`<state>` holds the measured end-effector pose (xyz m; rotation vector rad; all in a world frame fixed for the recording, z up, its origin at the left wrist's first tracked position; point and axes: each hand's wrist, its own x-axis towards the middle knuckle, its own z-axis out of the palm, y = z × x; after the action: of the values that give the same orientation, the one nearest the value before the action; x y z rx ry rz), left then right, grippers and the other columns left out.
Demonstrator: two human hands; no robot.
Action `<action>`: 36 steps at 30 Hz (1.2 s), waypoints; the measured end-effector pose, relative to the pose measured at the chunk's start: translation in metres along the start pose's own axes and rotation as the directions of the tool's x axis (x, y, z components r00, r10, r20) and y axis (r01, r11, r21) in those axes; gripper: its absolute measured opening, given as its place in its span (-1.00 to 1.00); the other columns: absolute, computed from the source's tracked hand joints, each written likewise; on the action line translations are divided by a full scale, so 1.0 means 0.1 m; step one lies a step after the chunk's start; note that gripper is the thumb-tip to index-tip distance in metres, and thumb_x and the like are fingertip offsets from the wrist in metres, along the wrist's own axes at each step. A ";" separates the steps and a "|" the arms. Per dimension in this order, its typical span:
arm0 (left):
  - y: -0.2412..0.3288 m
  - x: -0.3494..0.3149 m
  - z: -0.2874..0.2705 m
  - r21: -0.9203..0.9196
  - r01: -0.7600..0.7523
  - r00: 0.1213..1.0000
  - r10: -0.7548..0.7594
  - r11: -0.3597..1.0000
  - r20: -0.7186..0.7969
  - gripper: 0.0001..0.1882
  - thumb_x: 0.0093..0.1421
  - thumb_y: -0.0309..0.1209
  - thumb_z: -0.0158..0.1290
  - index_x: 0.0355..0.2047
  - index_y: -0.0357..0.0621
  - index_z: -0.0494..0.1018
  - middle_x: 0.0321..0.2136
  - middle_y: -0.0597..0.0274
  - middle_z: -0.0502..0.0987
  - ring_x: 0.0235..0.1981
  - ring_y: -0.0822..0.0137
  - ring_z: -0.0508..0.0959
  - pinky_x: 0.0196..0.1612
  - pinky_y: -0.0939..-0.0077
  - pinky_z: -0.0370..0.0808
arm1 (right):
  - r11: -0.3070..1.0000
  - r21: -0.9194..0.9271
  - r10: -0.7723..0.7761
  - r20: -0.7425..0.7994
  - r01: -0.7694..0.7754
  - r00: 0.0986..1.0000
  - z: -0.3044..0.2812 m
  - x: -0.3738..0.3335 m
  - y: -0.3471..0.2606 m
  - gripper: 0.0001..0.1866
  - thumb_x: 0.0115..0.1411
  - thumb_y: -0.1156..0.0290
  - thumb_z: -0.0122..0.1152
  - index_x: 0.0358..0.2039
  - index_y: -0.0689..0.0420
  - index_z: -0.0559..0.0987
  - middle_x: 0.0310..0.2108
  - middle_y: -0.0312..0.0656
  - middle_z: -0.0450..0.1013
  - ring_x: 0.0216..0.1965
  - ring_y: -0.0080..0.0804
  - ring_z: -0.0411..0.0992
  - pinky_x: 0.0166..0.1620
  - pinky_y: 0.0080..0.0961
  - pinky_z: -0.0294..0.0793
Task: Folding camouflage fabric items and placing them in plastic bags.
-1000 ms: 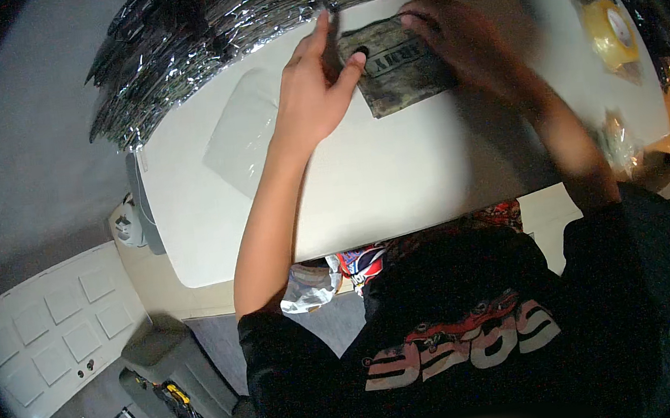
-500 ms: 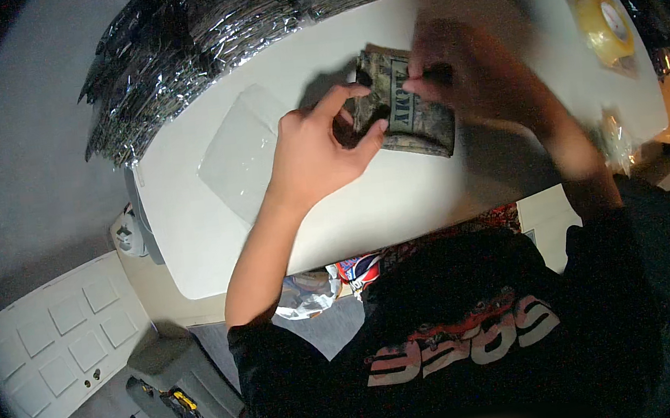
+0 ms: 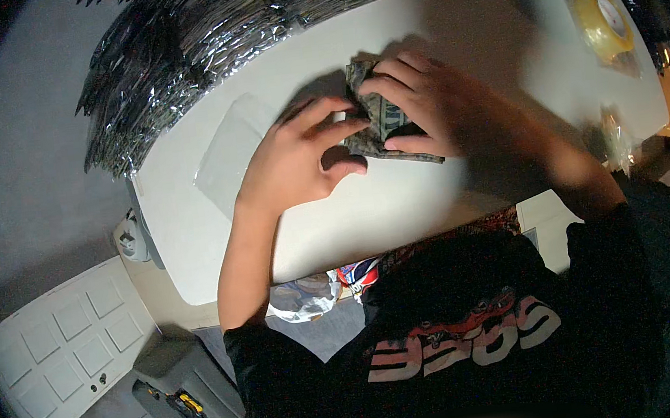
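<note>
A flat, folded camouflage wallet (image 3: 375,112) with a printed panel on its front lies on the white table (image 3: 329,226). My right hand (image 3: 430,105) lies over its right side. The fingers bend over the top part and the thumb presses near the lower edge, hiding much of the panel. At the wallet's left edge is my left hand (image 3: 296,152), fingers and thumb apart, the fingertips close to the edge or touching it. To the left of that hand a clear plastic sleeve (image 3: 223,151) lies flat, partly covered by the hand.
Stacks of shiny black plastic packets (image 3: 204,51) line the table's far left side. A roll of clear yellowish tape (image 3: 601,22) sits at the far right, with crumpled clear plastic (image 3: 617,138) nearer. Below the table edge is a white plastic bag (image 3: 303,298).
My left hand has drawn back to the left and its fingers have spread. My right hand has come down over the wallet, which has turned slightly and shifted a little left.
</note>
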<state>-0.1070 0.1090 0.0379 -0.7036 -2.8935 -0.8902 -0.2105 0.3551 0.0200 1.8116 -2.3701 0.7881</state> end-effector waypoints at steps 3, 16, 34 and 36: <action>0.00 0.01 0.01 0.182 -0.165 0.985 0.172 0.969 -0.021 -0.67 0.02 -0.33 0.34 -0.17 -0.08 0.68 0.05 0.20 0.55 -0.04 0.07 0.61 0.08 0.21 0.58 | 0.999 0.026 0.019 0.058 -0.020 0.998 -0.04 -0.01 -0.03 -0.44 0.04 0.25 0.51 -0.03 0.23 0.49 0.03 0.02 0.36 0.09 -0.01 0.35 0.15 -0.15 0.40; -0.03 -0.01 0.21 0.386 -0.269 0.922 0.352 0.882 -0.162 -0.74 0.01 -0.46 0.31 -0.23 -0.03 0.70 -0.28 0.36 0.71 -0.34 0.33 0.68 -0.12 0.33 0.68 | 0.989 -0.149 0.038 0.082 -0.025 0.996 -0.05 -0.05 -0.20 -0.54 0.08 0.14 0.47 -0.17 0.24 0.60 0.09 0.03 0.40 0.13 -0.03 0.37 0.12 -0.13 0.48; 0.16 -0.01 0.20 0.191 -0.015 0.980 0.052 0.981 -0.194 -0.69 0.16 -0.22 0.31 -0.12 -0.05 0.66 -0.36 0.03 0.65 -0.37 0.06 0.66 -0.20 0.24 0.64 | 0.986 -0.164 0.022 0.244 0.018 0.970 -0.29 -0.14 -0.10 -0.79 0.09 0.24 0.39 -0.47 0.11 0.62 -0.52 -0.04 0.57 -0.43 0.03 0.61 -0.30 -0.07 0.62; 0.18 -0.01 0.19 0.055 0.114 0.974 -0.101 0.992 -0.201 -0.71 0.17 -0.24 0.31 -0.16 -0.11 0.67 -0.38 -0.02 0.64 -0.41 0.04 0.66 -0.26 0.23 0.63 | 0.985 -0.172 0.039 0.229 0.000 0.973 -0.30 -0.14 -0.10 -0.80 0.08 0.25 0.40 -0.45 0.11 0.65 -0.53 -0.01 0.56 -0.44 0.05 0.60 -0.29 -0.04 0.61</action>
<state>-0.0960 0.1323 0.0311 -0.4296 -2.7898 -0.8178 -0.2052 0.3782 0.0450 1.9032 -2.5061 0.3767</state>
